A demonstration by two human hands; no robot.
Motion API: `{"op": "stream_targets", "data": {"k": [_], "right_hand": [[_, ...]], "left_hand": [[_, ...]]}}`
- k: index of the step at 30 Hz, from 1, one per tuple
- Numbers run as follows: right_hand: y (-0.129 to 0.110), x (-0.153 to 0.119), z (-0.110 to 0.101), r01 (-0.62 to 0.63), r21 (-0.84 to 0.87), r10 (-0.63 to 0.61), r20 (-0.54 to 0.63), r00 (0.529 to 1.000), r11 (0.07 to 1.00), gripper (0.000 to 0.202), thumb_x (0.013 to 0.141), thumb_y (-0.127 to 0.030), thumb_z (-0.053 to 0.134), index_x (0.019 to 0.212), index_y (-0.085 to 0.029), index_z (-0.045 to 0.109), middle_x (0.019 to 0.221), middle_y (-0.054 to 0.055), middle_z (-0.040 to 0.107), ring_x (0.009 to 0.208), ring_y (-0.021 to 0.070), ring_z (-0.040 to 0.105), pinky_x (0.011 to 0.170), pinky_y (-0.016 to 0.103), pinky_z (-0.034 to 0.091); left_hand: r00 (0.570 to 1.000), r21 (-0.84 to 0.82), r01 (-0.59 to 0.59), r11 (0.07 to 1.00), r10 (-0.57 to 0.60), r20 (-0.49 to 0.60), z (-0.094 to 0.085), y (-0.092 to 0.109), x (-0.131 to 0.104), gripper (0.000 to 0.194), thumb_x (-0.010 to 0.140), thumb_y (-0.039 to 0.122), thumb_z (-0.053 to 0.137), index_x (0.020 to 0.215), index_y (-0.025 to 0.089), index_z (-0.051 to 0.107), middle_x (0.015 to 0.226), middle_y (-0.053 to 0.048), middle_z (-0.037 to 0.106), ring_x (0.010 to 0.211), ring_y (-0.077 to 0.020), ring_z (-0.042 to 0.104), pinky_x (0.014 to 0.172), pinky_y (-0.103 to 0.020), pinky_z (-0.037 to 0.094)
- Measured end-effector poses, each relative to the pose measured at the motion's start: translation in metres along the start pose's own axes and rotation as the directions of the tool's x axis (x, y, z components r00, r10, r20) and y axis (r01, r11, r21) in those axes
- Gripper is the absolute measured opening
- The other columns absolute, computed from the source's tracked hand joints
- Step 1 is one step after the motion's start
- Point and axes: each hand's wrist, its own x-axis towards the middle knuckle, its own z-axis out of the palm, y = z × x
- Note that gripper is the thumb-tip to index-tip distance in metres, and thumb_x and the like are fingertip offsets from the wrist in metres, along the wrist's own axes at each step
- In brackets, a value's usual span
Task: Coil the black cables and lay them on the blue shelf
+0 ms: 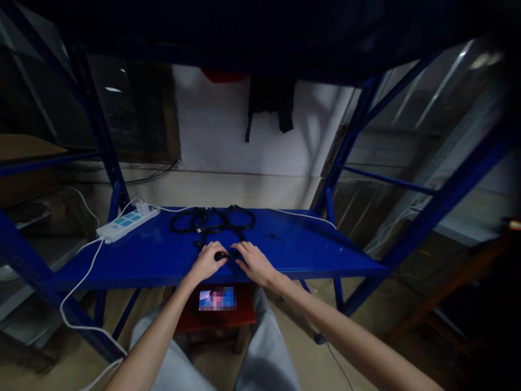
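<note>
L hand (207,262) pinched 1 black cable (220,256), R hand (255,263) bent beside it, grip unclear, w/ 3 round black coils (172,224) beyond both & 1 boxy white power strip (127,223) left of L hand.

The left hand (209,262) and right hand (255,264) are bare, with slim fingers, the slender forearms (163,331) are bare too, and the loose trousers (266,347) are pale grey with a bluish cast, plain and softly creased.
</note>
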Motion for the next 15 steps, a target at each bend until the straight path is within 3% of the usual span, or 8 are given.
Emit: {"op": "stream_targets", "data": {"k": [5, 12, 15], "right_hand": [[0.016, 0.005, 0.025, -0.086, 0.104, 0.094, -0.071, 0.993, 0.991, 0.029, 0.102, -0.022, 0.048, 0.130, -0.025, 0.058, 0.124, 0.008, 0.063, 0.115, 0.0239, 0.057, 0.098, 0.040, 0.047], [0.010, -0.002, 0.020, -0.113, 0.135, 0.124, -0.078, 0.989, 0.984, 0.025, 0.098, -0.018, 0.049, 0.116, -0.027, 0.063, 0.121, 0.006, 0.063, 0.115, 0.0236, 0.057, 0.098, 0.038, 0.044], [0.011, -0.003, 0.020, -0.132, 0.153, 0.146, -0.083, 0.986, 0.979, 0.025, 0.099, -0.020, 0.046, 0.115, -0.028, 0.064, 0.121, 0.005, 0.064, 0.114, 0.0232, 0.058, 0.100, 0.038, 0.043]], "left_hand": [[0.999, -0.013, 0.045, 0.999, -0.045, 0.003, 0.001, 0.005, 0.000, 0.011, 0.084, 0.023, 0.070, 0.094, 0.024, 0.075, 0.101, -0.004, 0.070, 0.104, -0.0229, 0.062, 0.096, -0.038, 0.042], [0.995, -0.054, 0.097, 0.994, -0.098, -0.016, 0.008, 0.005, 0.001, 0.012, 0.081, 0.022, 0.067, 0.091, 0.023, 0.074, 0.103, -0.006, 0.070, 0.106, -0.0245, 0.063, 0.103, -0.041, 0.042], [0.992, -0.069, 0.114, 0.991, -0.117, -0.047, 0.013, 0.003, 0.000, 0.012, 0.078, 0.021, 0.069, 0.089, 0.024, 0.073, 0.105, -0.005, 0.072, 0.109, -0.0248, 0.063, 0.113, -0.044, 0.039]]}}
